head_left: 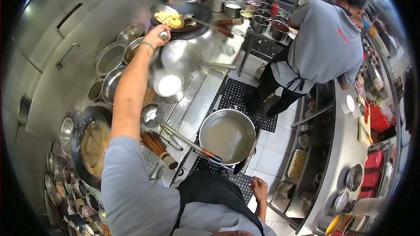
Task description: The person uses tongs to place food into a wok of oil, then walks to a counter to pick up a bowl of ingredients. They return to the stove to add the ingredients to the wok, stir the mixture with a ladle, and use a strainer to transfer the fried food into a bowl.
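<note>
My left hand [158,36] is closed round the handle of a perforated skimmer [162,9], which holds several yellow pieces of food [169,19] at the edge of a dark wok [197,14]. Under my left forearm stand metal bowls [131,52]. A larger strainer [180,55] and a pot of white contents [169,85] sit just to the right of that arm. My right hand [260,187] hangs low beside my apron, fingers curled; whatever it may hold is too small to tell. The nearest large thing to it is a big pot of cloudy liquid [227,137].
A ladle [179,135] and a bamboo brush [158,149] lie on the stove counter. Brown liquid fills another wok [94,146] at the left. A co-worker in grey [326,39] stands at the upper right by a steel counter [337,135]. Black perforated mats [236,94] cover parts of the floor.
</note>
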Demonstrator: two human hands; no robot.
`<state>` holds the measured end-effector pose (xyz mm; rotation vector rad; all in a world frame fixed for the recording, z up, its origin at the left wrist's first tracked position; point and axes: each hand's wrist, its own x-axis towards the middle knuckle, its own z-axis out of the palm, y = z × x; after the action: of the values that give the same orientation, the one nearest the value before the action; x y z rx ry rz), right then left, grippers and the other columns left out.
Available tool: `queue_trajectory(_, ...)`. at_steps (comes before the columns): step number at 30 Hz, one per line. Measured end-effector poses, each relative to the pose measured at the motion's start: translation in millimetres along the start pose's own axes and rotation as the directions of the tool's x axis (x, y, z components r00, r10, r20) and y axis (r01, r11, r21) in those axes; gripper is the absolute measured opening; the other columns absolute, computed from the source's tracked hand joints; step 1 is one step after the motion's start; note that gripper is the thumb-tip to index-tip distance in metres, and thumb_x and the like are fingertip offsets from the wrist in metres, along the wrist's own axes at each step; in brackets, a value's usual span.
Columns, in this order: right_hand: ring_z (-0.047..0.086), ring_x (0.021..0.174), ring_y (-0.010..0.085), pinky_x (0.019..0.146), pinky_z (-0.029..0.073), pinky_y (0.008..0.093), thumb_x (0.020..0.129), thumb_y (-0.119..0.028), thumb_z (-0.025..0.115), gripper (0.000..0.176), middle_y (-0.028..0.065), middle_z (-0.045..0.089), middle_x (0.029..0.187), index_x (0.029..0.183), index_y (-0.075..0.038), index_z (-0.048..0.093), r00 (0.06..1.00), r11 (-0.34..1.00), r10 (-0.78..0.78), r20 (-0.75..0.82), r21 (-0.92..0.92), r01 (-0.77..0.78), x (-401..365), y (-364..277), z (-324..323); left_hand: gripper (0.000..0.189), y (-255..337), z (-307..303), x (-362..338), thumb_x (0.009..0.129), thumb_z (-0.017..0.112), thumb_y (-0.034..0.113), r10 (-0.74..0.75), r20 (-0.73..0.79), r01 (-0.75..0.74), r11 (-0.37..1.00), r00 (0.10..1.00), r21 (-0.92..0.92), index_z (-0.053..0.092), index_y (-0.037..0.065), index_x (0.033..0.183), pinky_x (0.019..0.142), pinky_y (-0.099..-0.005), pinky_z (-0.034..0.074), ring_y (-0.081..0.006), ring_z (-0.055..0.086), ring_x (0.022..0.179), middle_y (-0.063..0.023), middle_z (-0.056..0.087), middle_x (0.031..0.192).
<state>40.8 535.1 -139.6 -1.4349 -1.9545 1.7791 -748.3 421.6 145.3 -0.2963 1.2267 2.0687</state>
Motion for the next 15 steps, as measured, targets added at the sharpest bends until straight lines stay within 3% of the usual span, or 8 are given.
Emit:
queue_trajectory(3,0.058,0.061,0.0086,0.052,0.046,0.0230,0.098,-0.014,0.057,0.023,0.0044,0.068,0.083,0.113,0.001,0.066,0.994,0.987,0.111,-0.016,0.121,-0.109,-16.6,0.8,13.8,0.017,-11.7,15.7,24.6,0.084,0.058,-0.002,0.112,-0.006,-0.106,0.962,0.994,0.251,0.044,0.007,0.081,0.038,-0.0236,0.049,-0.0102,0.052,0.043,0.0004,0.048,0.060)
queue_trajectory(7,0.060,0.061,0.0106,0.053,0.048,0.0245,0.099,-0.014,0.056,0.025,0.0056,0.068,0.084,0.117,0.001,0.065,0.989,0.981,0.148,-0.003,0.126,-0.146,-22.9,3.2,30.2,0.004,-18.5,14.2,57.2,0.081,0.055,-0.003,0.243,-0.022,-0.185,0.790,0.970,0.584,0.057,-0.003,0.084,0.045,-0.0377,0.050,-0.0205,0.059,0.054,-0.0101,0.057,0.065)
queue_trajectory(9,0.060,0.061,0.0114,0.054,0.049,0.0251,0.099,-0.014,0.056,0.025,0.0060,0.068,0.083,0.118,0.000,0.065,0.991,0.981,0.132,0.014,0.139,-0.133,-20.3,12.3,36.0,0.013,-23.6,8.2,72.1,0.078,0.055,-0.004,0.388,-0.063,-0.242,0.685,0.919,0.687,0.063,-0.006,0.088,0.049,-0.0377,0.048,-0.0228,0.062,0.058,-0.0135,0.063,0.073)
queue_trajectory(11,0.061,0.063,0.0115,0.055,0.050,0.0254,0.098,-0.014,0.057,0.025,0.0069,0.069,0.084,0.115,0.001,0.066,0.996,0.992,0.091,0.003,0.089,-0.091,-12.3,26.3,41.5,0.013,-15.3,-1.4,78.9,0.079,0.056,-0.003,0.466,-0.132,-0.198,0.593,0.875,0.780,0.064,-0.006,0.089,0.050,-0.0376,0.047,-0.0221,0.061,0.058,-0.0130,0.062,0.074)
queue_trajectory(13,0.061,0.064,0.0106,0.055,0.050,0.0259,0.097,-0.015,0.058,0.025,0.0065,0.071,0.084,0.115,0.000,0.068,1.000,0.999,0.028,0.004,0.016,-0.028,-7.2,23.0,46.3,0.012,-10.1,-10.5,60.5,0.079,0.057,-0.002,0.527,-0.142,-0.267,0.623,0.838,0.735,0.064,-0.005,0.088,0.049,-0.0376,0.047,-0.0217,0.060,0.056,-0.0123,0.061,0.073)
queue_trajectory(14,0.060,0.064,0.0104,0.057,0.049,0.0259,0.097,-0.015,0.059,0.025,0.0070,0.071,0.083,0.114,-0.001,0.069,0.995,0.994,0.097,0.030,0.049,-0.098,-6.6,12.1,46.5,0.012,-6.9,-15.0,40.0,0.079,0.057,-0.001,0.560,-0.151,-0.302,0.632,0.814,0.714,0.065,-0.004,0.088,0.049,-0.0376,0.046,-0.0214,0.060,0.056,-0.0119,0.061,0.072)
queue_trajectory(15,0.061,0.064,0.0107,0.058,0.049,0.0262,0.096,-0.015,0.059,0.025,0.0075,0.071,0.083,0.114,0.000,0.069,0.996,0.997,0.075,0.049,0.031,-0.077,-1.1,2.9,49.4,0.008,-4.7,-11.4,-4.7,0.079,0.059,0.001,0.522,-0.101,-0.336,0.672,0.847,0.661,0.063,-0.003,0.085,0.047,-0.0374,0.046,-0.0209,0.057,0.052,-0.0114,0.059,0.069)
